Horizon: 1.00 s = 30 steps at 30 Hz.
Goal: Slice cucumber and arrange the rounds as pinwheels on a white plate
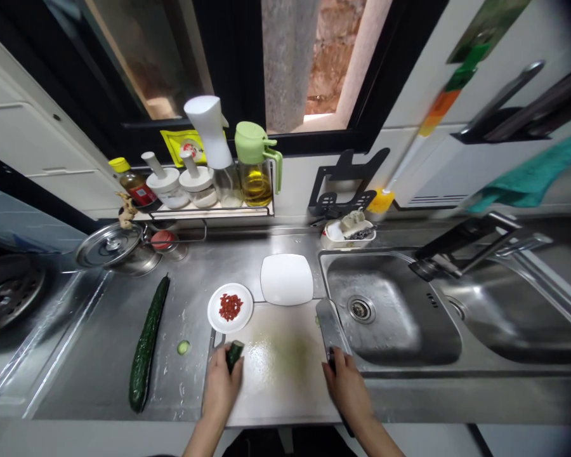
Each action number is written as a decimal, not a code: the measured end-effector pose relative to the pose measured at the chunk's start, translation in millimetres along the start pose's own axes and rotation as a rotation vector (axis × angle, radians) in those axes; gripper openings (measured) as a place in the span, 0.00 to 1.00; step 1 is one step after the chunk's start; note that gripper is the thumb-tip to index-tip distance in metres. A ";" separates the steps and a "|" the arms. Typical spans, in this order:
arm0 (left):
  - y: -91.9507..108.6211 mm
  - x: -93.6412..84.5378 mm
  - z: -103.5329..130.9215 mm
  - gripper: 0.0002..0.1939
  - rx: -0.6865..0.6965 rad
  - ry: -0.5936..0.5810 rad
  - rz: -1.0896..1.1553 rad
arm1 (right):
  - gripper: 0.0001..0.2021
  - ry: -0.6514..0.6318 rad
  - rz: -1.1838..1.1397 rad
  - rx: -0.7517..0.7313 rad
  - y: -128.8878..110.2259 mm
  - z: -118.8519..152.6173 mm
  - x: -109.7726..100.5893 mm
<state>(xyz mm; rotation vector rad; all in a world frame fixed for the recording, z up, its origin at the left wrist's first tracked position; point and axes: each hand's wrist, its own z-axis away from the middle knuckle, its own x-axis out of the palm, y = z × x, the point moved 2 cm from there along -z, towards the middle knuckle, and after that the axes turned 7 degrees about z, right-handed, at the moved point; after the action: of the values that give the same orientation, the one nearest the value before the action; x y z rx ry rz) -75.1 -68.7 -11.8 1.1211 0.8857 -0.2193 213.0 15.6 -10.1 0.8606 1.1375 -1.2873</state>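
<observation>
My left hand (222, 381) is closed around a short piece of cucumber (235, 354) at the left edge of the white cutting board (266, 400). At the board's right edge, my right hand (346, 384) grips the dark handle of a knife (332, 325), whose broad blade points away from me. A wet greenish patch marks the middle of the board. Left of it, a long whole cucumber (148, 349) lies on the steel counter, with a small cucumber slice (183, 347) nearby. Behind the board are a plate of red bits (231, 306) and a white plate (286, 280).
To the right is a double steel sink (394, 304) with a black faucet (457, 244). A rack (209, 214) at the back holds an oil bottle (255, 181) and several jars. A lidded pot (118, 249) stands at the back left.
</observation>
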 end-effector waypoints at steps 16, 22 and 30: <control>66.8 57.7 25.6 0.20 0.356 -0.249 0.130 | 0.17 0.163 -0.253 -0.021 24.8 27.4 -16.2; 65.8 58.4 25.6 0.16 0.351 -0.217 0.096 | 0.20 -0.174 -0.323 -0.106 -0.1 39.2 -31.0; 62.5 65.0 23.9 0.16 0.385 -0.225 0.104 | 0.21 -0.410 -0.190 -0.127 -34.6 30.3 -48.3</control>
<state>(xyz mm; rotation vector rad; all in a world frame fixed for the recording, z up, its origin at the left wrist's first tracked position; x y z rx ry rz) 14.7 -43.4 -11.5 1.4629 0.5953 -0.4336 187.2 -4.5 48.0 0.3756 0.9737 -1.4492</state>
